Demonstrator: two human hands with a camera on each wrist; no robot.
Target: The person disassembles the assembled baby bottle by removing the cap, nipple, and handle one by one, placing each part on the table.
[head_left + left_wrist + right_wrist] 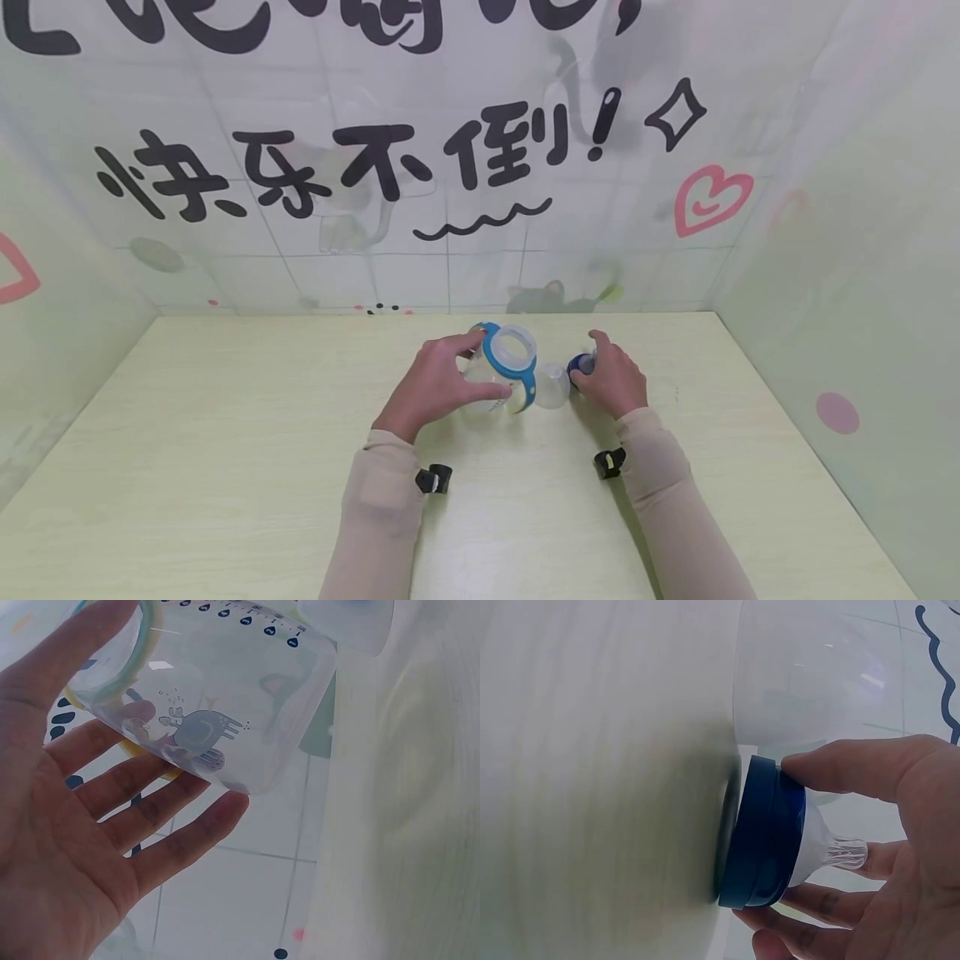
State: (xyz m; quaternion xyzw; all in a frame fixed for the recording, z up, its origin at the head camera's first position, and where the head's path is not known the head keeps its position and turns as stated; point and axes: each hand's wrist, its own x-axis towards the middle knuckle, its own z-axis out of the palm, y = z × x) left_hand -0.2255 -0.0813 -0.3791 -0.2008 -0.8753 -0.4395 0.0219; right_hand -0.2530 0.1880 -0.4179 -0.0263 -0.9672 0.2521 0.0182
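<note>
My left hand (429, 387) grips a clear baby bottle (247, 705) between thumb and fingers. The bottle is tilted and has no top on it; its mouth shows in the head view, ringed by a blue two-handled holder (528, 377). Printed animals and a measuring scale show on its wall in the left wrist view. To the right, my right hand (617, 382) pinches a dark blue bottle collar (761, 832) with a clear nipple (846, 853) in it. The collar is close over the table, nipple up. Between the hands stands a clear dome cap (553, 390).
The pale wooden table (225, 467) ends at a back wall (405, 275) with black lettering and drawings. A side wall (840, 317) borders it on the right. Black wrist cameras sit on both sleeves (386, 500).
</note>
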